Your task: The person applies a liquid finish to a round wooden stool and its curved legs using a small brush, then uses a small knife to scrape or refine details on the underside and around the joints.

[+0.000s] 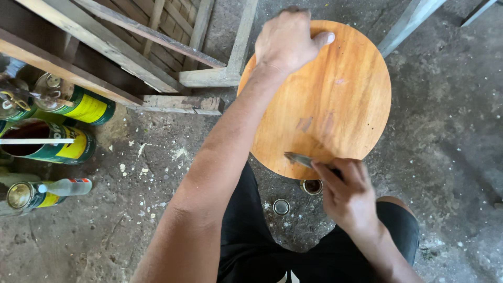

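2 hands work a round wooden board (pixel 325 99): left hand (pixel 287 42) clasps its far edge, right hand (pixel 347 196) pinches a brush (pixel 301 159) at its near edge.

- Left hand (pixel 287 41) grips the far rim of the round wooden seat (pixel 335 99); its forearm crosses the seat's left side.
- Wooden frame (pixel 157 57) crowds the far left, touching the seat edge.
- Open tins (pixel 57 147) and a bottle (pixel 65 186) line the left floor.
- Small cans (pixel 312 186) sit under the near rim.
- Concrete floor (pixel 450 131) on the right lies open.
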